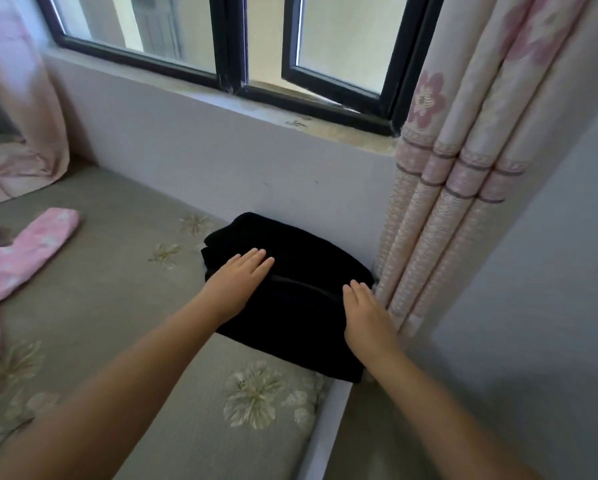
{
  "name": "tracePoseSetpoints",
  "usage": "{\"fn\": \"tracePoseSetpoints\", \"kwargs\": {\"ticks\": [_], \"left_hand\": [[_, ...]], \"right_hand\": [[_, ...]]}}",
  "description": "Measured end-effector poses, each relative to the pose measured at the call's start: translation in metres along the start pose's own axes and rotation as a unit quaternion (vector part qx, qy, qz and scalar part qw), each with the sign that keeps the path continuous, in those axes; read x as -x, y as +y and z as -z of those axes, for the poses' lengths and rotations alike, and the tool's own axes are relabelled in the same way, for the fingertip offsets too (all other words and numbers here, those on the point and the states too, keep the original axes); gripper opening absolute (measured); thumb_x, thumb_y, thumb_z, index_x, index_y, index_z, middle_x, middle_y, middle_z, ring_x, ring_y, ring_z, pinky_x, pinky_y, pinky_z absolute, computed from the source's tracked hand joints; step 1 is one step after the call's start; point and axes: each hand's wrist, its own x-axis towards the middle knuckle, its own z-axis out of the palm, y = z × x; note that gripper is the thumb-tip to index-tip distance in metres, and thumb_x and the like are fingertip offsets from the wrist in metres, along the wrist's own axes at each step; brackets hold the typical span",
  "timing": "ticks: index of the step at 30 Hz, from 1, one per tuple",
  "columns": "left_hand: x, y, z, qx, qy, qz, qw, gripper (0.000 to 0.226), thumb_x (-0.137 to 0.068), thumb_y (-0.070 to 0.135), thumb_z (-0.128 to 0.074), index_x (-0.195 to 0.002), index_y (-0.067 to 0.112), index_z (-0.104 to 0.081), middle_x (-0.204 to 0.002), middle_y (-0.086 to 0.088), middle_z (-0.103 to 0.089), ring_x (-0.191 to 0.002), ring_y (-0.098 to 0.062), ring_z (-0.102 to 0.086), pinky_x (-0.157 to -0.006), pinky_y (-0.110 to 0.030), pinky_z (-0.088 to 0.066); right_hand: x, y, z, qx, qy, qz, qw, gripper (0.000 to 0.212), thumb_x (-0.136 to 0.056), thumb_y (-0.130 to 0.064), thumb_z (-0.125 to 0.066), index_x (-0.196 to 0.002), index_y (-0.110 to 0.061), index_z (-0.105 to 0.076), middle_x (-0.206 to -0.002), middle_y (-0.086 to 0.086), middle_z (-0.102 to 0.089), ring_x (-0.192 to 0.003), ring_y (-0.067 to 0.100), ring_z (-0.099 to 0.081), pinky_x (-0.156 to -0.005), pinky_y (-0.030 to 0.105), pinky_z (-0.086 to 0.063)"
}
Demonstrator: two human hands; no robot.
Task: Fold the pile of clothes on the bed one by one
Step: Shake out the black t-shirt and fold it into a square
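Both hands, left (238, 280) and right (366, 313), flat, unclenched, pressing folded black garment (290, 306) beside curtain (446, 209); pink garment (20, 258) well apart from curtain, seemingly unfolded.

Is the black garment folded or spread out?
Folded: the black garment lies as a compact layered bundle under both flat hands.

The folded garment (290, 271) is plain black. The bed cover (117, 289) is grey-green with pale flowers, the clothing (20, 258) at its left edge pink with white blotches. The curtain (463, 168) is cream with pink flowers and grey bands.
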Motion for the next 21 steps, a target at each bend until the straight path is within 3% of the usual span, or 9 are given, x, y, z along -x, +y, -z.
{"fn": "tracePoseSetpoints", "kwargs": {"ticks": [5,8,10,12,14,18,21], "left_hand": [[-0.121,-0.054,0.010,-0.050,0.020,0.009,0.999,0.060,-0.095,0.003,-0.029,-0.146,0.009,0.001,-0.155,-0.012,0.002,-0.143,-0.023,0.000,-0.114,-0.030,-0.001],[-0.185,-0.086,0.021,-0.054,0.049,0.015,0.997,0.054,-0.096,0.007,-0.027,-0.146,0.009,-0.007,-0.155,-0.012,-0.004,-0.143,-0.022,-0.006,-0.114,-0.030,-0.004],[-0.213,-0.103,0.013,-0.031,0.062,0.009,0.998,0.051,-0.096,0.008,-0.029,-0.146,0.010,-0.016,-0.154,-0.011,-0.012,-0.142,-0.022,-0.012,-0.113,-0.032,-0.006],[-0.226,-0.117,-0.014,-0.034,0.044,0.005,0.998,0.050,-0.097,0.010,-0.031,-0.145,0.015,-0.021,-0.153,-0.008,-0.018,-0.142,-0.022,-0.014,-0.113,-0.034,-0.007],[-0.227,-0.122,-0.055,-0.071,-0.026,0.017,0.997,0.054,-0.097,0.012,-0.032,-0.147,0.023,-0.014,-0.155,-0.005,-0.013,-0.143,-0.022,-0.010,-0.114,-0.037,-0.005],[-0.202,-0.103,-0.138,-0.034,-0.219,0.067,0.973,0.073,-0.093,0.008,-0.041,-0.146,0.029,0.004,-0.156,-0.007,0.002,-0.143,-0.025,0.003,-0.115,-0.043,-0.007],[-0.178,-0.081,-0.173,0.014,-0.260,0.087,0.961,0.081,-0.090,0.004,-0.045,-0.146,0.027,0.009,-0.155,-0.010,0.007,-0.143,-0.025,0.002,-0.115,-0.042,-0.011]], "right_hand": [[-0.134,0.027,0.009,0.017,-0.010,-0.008,1.000,0.055,-0.093,-0.002,-0.035,-0.144,-0.001,-0.015,-0.152,0.013,-0.019,-0.141,0.023,-0.017,-0.114,0.031,-0.017],[-0.200,0.034,0.022,-0.005,0.086,-0.005,0.996,0.050,-0.073,0.014,-0.056,-0.122,0.015,-0.047,-0.122,0.030,-0.054,-0.115,0.038,-0.054,-0.091,0.041,-0.046],[-0.227,0.036,0.014,-0.017,0.108,-0.004,0.994,0.050,-0.065,0.016,-0.063,-0.114,0.017,-0.053,-0.113,0.033,-0.058,-0.105,0.041,-0.059,-0.084,0.044,-0.050],[-0.236,0.033,-0.012,0.008,0.040,0.005,0.999,0.056,-0.080,0.007,-0.052,-0.133,0.011,-0.035,-0.139,0.028,-0.038,-0.129,0.036,-0.040,-0.104,0.039,-0.036],[-0.231,0.031,-0.056,-0.002,-0.056,0.007,0.998,0.059,-0.091,-0.001,-0.037,-0.145,-0.002,-0.012,-0.153,0.019,-0.011,-0.142,0.031,-0.011,-0.115,0.036,-0.014],[-0.203,0.022,-0.140,0.014,-0.262,0.035,0.964,0.073,-0.091,-0.006,-0.044,-0.147,-0.013,0.003,-0.154,0.015,0.008,-0.142,0.031,0.007,-0.116,0.040,-0.006],[-0.189,0.024,-0.174,0.033,-0.331,0.066,0.941,0.076,-0.090,-0.010,-0.046,-0.147,-0.019,0.003,-0.153,0.014,0.019,-0.141,0.031,0.015,-0.115,0.043,0.003]]}}
